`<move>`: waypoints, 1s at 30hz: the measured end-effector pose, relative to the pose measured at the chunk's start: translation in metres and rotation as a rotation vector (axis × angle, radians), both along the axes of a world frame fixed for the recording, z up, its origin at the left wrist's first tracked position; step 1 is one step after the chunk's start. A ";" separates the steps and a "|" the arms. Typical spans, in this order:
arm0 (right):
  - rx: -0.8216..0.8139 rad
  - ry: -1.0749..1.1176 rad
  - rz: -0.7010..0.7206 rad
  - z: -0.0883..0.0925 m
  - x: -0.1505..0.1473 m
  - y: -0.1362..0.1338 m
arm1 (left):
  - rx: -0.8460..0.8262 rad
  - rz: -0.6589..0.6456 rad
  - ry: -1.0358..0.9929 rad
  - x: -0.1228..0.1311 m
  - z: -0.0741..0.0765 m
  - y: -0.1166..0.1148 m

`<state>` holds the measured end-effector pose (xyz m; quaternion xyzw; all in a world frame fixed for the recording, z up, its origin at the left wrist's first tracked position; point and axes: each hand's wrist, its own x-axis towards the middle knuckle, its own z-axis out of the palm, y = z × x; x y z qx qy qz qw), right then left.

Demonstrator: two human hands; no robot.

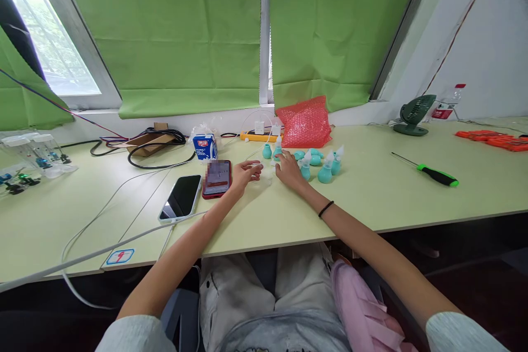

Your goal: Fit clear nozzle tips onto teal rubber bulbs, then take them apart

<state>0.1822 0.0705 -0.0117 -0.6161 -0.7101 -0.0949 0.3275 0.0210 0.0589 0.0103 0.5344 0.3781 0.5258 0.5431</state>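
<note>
My left hand [246, 172] rests on the pale green table [371, 198] beside a red-cased phone [216, 178], fingers loosely curled and pointing right toward a small clear piece [268, 174]. My right hand [289, 169] lies just to its right, fingers stretched toward a cluster of several teal bulb-shaped parts [317, 162] with clear tips. Whether either hand grips anything is too small to make out. A black band sits on my right wrist.
A black phone [181, 198] on a white cable lies left of the red one. Behind are a milk carton [205, 147], red bubble wrap [306, 122], a power strip [256, 135] and coiled cables. A green-handled screwdriver [431, 171], small fan [413, 114] and orange parts [495, 139] lie right.
</note>
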 end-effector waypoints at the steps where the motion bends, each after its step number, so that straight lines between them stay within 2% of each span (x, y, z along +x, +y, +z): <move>1: 0.039 0.016 0.025 0.001 -0.001 0.000 | -0.001 0.008 -0.003 0.000 0.000 0.000; 5: 0.191 -0.006 0.146 0.006 -0.010 -0.001 | 0.004 0.061 -0.010 -0.001 0.000 0.000; 8: 0.207 -0.097 0.197 0.012 -0.020 0.002 | 0.002 0.109 -0.009 -0.002 0.001 0.001; 13: 0.110 -0.193 0.100 0.021 -0.033 0.018 | -0.007 0.136 -0.058 -0.003 0.001 0.002; 17: -0.067 -0.222 -0.033 0.026 -0.036 0.034 | -0.026 0.152 -0.081 -0.002 0.001 0.002; 20: -0.147 -0.229 -0.061 0.025 -0.034 0.044 | -0.021 0.153 -0.076 -0.001 0.001 0.001; 30: -0.106 -0.198 -0.055 0.018 -0.028 0.052 | -0.001 0.166 -0.062 -0.001 0.000 0.002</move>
